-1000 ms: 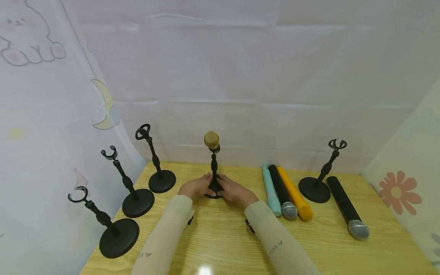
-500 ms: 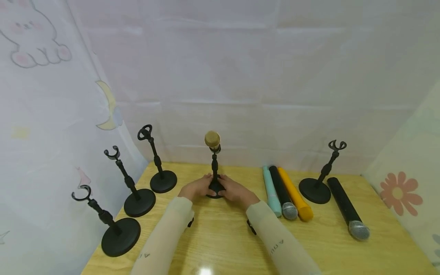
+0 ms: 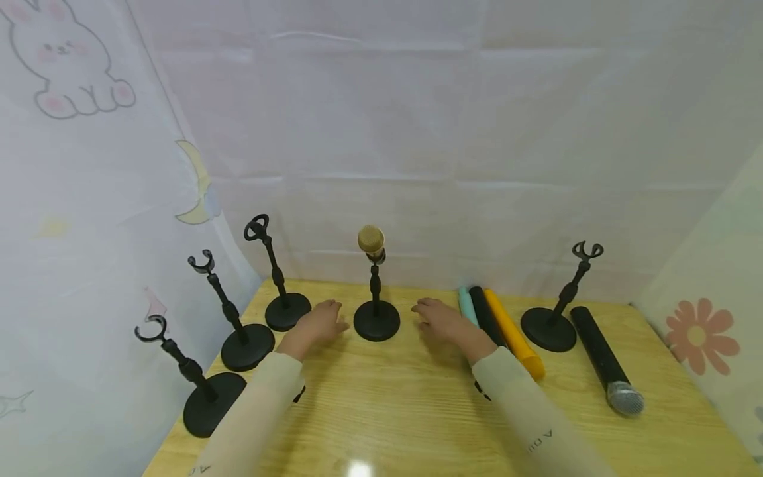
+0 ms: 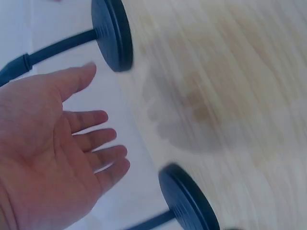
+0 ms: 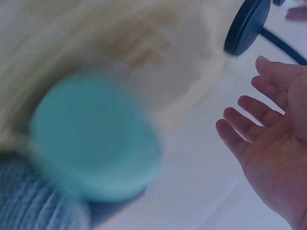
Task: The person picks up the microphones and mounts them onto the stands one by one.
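Note:
A gold-headed microphone (image 3: 371, 240) sits in the clip of a black desk stand (image 3: 377, 326), which is upright at the back middle of the table. Left of its round base hovers my left hand (image 3: 318, 323), palm turned inward, fingers apart and holding nothing. On the other side my right hand (image 3: 447, 322) is also free of the base, with its fingers extended. Both palms show bare in the wrist views, the left hand (image 4: 57, 143) between two stand bases. Below the right hand (image 5: 273, 129), a teal microphone's blurred end (image 5: 96, 139) looms close to the camera.
Several stands with bare clips line the left edge, including the rear stand (image 3: 289, 311) and the front stand (image 3: 208, 407). At right lie a teal tube (image 3: 467, 305), a black microphone (image 3: 487, 318), an orange tube (image 3: 515, 331), another stand (image 3: 548, 329) and another black microphone (image 3: 602, 351).
Both hands have let go of the middle stand's base and drawn apart, the left one leftward and the right one rightward. The stand stays in place with its gold microphone.

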### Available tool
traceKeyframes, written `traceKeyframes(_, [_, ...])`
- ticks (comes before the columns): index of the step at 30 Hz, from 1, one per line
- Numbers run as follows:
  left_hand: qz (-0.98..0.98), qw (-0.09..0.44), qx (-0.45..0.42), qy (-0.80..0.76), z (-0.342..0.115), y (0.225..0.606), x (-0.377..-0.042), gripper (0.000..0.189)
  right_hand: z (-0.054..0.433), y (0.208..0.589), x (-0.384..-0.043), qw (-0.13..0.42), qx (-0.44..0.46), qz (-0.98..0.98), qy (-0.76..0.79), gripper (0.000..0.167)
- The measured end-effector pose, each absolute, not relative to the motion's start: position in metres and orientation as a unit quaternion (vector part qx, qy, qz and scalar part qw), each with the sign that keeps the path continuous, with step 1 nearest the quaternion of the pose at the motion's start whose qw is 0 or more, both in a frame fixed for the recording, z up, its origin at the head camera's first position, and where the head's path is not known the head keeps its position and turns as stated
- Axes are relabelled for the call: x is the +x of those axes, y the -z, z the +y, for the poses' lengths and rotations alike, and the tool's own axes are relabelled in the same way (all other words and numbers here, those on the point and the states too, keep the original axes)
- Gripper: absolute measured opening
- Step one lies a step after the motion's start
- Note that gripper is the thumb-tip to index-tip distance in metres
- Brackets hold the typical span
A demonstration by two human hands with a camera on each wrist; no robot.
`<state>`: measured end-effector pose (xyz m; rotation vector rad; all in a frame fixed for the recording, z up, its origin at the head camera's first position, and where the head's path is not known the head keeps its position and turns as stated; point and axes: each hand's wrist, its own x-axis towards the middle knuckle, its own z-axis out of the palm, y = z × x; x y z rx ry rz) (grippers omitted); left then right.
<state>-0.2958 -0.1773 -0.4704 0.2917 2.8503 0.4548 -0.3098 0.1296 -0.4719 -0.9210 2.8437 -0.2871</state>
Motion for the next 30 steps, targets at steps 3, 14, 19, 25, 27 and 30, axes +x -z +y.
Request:
traceKeyframes(3, [0.982, 0.099, 0.077, -0.140, -0.192, 0.467, -0.289, 0.060, 0.156, 0.467, -0.307, 0.061, -0.303, 0.947, 0.088, 0.042])
traceKeyframes(14, [0.991, 0.066, 0.060, -0.103, -0.229, 0.475, -0.283, 0.054, 0.220, 0.466, -0.293, -0.010, -0.350, 0.935, 0.048, 0.041])
traceKeyframes(19, [0.991, 0.071, 0.038, -0.110, -0.240, 0.475, -0.279, 0.054, 0.230, 0.472, -0.290, -0.003, -0.358, 0.933, 0.038, 0.040])
traceKeyframes(25, [0.990, 0.077, 0.008, -0.121, -0.254, 0.478, -0.279, 0.060, 0.236, 0.477, -0.290, 0.002, -0.375, 0.927, 0.018, 0.040])
traceKeyframes(27, [0.989, 0.077, -0.001, -0.130, -0.257, 0.479, -0.281, 0.063, 0.238, 0.478, -0.290, 0.010, -0.374, 0.927, 0.016, 0.043])
traceKeyframes(30, [0.986, 0.079, -0.014, -0.144, -0.263, 0.482, -0.285, 0.066, 0.239, 0.480, -0.289, 0.027, -0.373, 0.927, 0.014, 0.048])
